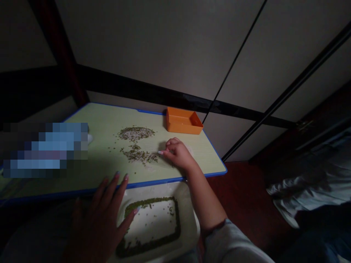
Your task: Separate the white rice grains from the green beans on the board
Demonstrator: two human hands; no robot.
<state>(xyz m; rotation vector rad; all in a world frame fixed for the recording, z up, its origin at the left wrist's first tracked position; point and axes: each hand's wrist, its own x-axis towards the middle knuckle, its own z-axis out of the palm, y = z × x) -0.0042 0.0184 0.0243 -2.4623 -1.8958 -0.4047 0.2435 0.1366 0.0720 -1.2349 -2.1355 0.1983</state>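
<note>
My right hand (178,152) rests low over the pale green tabletop (104,120). Its fingers are curled and pinched, and anything between the fingertips is too small to make out. Beside those fingertips lies a loose patch of small green beans (137,155) with whitish grains among them. A rounder pile of green beans and white grains (136,133) sits farther back. My left hand (101,215) is spread with nothing in it, its thumb over the inside of a white basin (190,219) below the table edge. Green beans (153,241) line the edges of the basin's floor.
An orange box (183,124) stands at the table's back right, against pale panels (164,47). The table has a blue rim (208,174). Blurred blocks (55,149) hide something at the left. Pale trousers and a shoe (286,213) show on the right above a dark red floor (241,190).
</note>
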